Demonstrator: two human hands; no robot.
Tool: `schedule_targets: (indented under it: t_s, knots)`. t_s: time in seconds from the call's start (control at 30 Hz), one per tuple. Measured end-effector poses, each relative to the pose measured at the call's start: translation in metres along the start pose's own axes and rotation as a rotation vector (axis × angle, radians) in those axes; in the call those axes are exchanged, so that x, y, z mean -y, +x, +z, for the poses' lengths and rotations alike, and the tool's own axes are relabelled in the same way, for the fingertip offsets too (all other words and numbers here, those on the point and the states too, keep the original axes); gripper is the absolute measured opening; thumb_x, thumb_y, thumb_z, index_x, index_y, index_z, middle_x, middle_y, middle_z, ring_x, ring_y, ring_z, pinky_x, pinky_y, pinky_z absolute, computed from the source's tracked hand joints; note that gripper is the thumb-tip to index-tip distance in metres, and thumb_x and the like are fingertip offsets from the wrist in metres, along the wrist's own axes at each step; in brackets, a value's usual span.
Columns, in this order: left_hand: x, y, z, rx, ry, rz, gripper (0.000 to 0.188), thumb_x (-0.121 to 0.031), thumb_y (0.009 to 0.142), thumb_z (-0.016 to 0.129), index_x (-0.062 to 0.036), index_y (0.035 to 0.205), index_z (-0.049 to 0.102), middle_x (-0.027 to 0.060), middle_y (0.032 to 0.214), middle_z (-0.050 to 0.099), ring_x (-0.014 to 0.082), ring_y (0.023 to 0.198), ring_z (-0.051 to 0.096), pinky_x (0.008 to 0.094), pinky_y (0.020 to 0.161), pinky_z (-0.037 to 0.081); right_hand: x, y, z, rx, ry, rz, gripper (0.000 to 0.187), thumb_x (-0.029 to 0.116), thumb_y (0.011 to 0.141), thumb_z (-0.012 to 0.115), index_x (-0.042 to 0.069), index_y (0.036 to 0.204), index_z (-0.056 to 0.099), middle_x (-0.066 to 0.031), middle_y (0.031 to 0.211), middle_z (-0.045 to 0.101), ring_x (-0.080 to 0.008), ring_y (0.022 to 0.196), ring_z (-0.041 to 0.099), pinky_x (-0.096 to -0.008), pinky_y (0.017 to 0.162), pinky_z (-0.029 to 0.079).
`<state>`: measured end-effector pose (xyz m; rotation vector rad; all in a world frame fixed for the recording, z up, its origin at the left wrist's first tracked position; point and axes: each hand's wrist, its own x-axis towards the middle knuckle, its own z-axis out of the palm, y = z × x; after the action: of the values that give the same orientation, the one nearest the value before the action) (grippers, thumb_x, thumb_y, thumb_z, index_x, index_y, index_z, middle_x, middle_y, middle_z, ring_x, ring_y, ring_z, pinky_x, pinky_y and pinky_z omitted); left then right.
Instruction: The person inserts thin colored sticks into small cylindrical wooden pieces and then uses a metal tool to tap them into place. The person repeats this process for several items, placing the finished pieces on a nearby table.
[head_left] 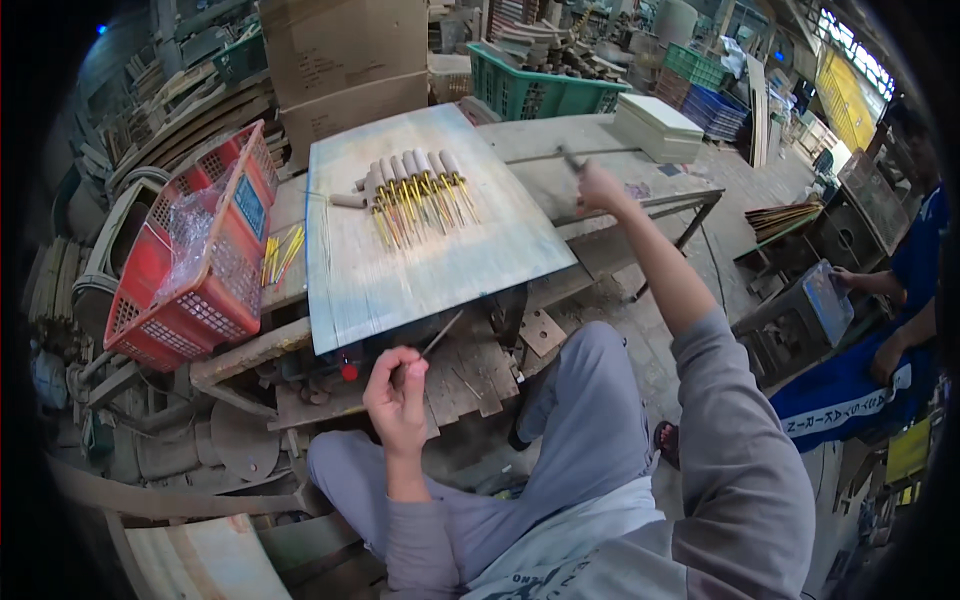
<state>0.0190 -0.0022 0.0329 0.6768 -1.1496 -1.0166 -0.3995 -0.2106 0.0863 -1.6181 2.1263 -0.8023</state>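
My left hand point(397, 390) is closed in a pinch on a thin stick point(442, 334), which points up and to the right past the board's near edge. Stretched out to the far right, my right hand point(600, 188) is closed on a short dark thing point(570, 157) over the wooden bench; its kind is unclear. Between the hands, a pale blue-edged board point(400, 285) bears a row of slim pieces point(420, 185) with grey cylindrical ends, yellow bands and thin shafts. A few loose grey cylinders point(348, 201) lie left of the row.
A red plastic crate point(215, 270) with clear wrap stands left of the board, beside yellow sticks point(283, 255). Behind are cardboard boxes point(345, 60) and a green crate point(545, 90) of wood pieces. A pale box-like stack point(658, 125) rests on the bench. Another person point(915, 260) is at right.
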Motion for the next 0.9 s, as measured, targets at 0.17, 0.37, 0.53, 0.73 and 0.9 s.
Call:
schedule_targets:
  t_s: [0.17,0.37,0.53,0.73,0.9]
  knots:
    - [-0.026,0.01,0.056,0.051,0.135,0.048,0.006,-0.003,0.087,0.06,0.0007,0.091,0.058,-0.0012,0.081,0.055,0.0042,0.068,0.047,0.0177,0.062,0.038,0.027,-0.161,-0.026,-0.405,0.204,-0.255,0.034,0.024,0.088,0.062,0.007,0.109,0.041,0.0029,0.069,0.046,-0.0062,0.054,0.042,-0.0226,0.046,0.034]
    - [-0.015,-0.005,0.088,0.149,0.157,0.075,0.005,-0.003,0.085,0.061,0.001,0.087,0.059,0.0016,0.077,0.055,0.0062,0.064,0.049,0.0203,0.058,0.039,0.062,-0.273,-0.08,-0.214,0.841,-0.125,0.016,0.008,0.087,0.062,0.007,0.087,0.047,0.007,0.065,0.041,-0.0027,0.058,0.034,-0.0197,0.051,0.027]
    - [-0.006,-0.018,0.099,0.197,0.097,0.018,0.006,-0.005,0.086,0.061,0.0007,0.086,0.059,0.0015,0.075,0.055,0.006,0.062,0.047,0.02,0.057,0.038,0.052,-0.298,-0.052,-0.292,0.346,-0.38,0.031,0.006,0.088,0.061,0.009,0.069,0.036,0.0055,0.06,0.039,-0.0035,0.055,0.036,-0.0238,0.047,0.03]
    - [0.004,-0.026,0.096,0.182,0.094,0.015,0.006,-0.004,0.085,0.061,0.0008,0.085,0.058,0.0006,0.074,0.053,0.0064,0.061,0.043,0.0208,0.056,0.035,0.066,-0.301,-0.037,-0.285,-0.107,-0.519,0.036,0.009,0.09,0.058,0.009,0.062,0.035,0.0024,0.051,0.04,-0.009,0.045,0.036,-0.0276,0.042,0.031]
    - [0.006,-0.029,0.089,0.174,0.08,-0.012,0.005,-0.004,0.085,0.061,0.0003,0.086,0.059,0.0004,0.073,0.053,0.0065,0.061,0.043,0.0211,0.056,0.035,0.059,-0.299,-0.034,-0.523,1.004,-0.299,0.029,0.007,0.087,0.059,0.002,0.062,0.045,-0.0003,0.049,0.042,-0.0104,0.043,0.04,-0.0232,0.043,0.031]
